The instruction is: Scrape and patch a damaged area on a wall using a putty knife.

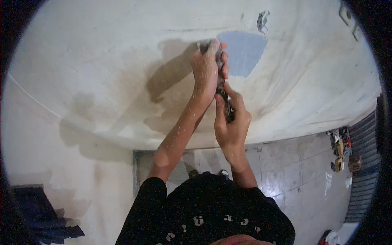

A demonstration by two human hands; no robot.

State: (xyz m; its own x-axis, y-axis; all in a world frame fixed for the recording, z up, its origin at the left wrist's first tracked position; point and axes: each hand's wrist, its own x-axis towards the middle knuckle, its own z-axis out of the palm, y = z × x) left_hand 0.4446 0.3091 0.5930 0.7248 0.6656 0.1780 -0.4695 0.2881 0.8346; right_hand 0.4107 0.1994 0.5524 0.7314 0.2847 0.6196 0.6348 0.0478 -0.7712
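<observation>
A long, dark, dusty hand tool (221, 67) is held up against the off-white wall (102, 53); its exact kind is hard to make out. My left hand (207, 65) wraps round its upper part, with fingertips showing on the right side. Lower down, my right hand (234, 116) closes round the dark lower end, thumb on the left. Pale dust specks cover my forearms. Right beside the tool's upper end lies a smooth blue-grey patch (246, 53) on the wall. Whatever part of the tool meets the wall is hidden by my left hand.
Above the patch is a small damaged spot (262, 21) with dark marks. A switch or socket plate (348, 17) sits at the upper right. Tiled floor (286, 163) lies below, with assorted items (339, 149) beside a ribbed shutter (363, 163). Dark cloth (36, 212) hangs at lower left.
</observation>
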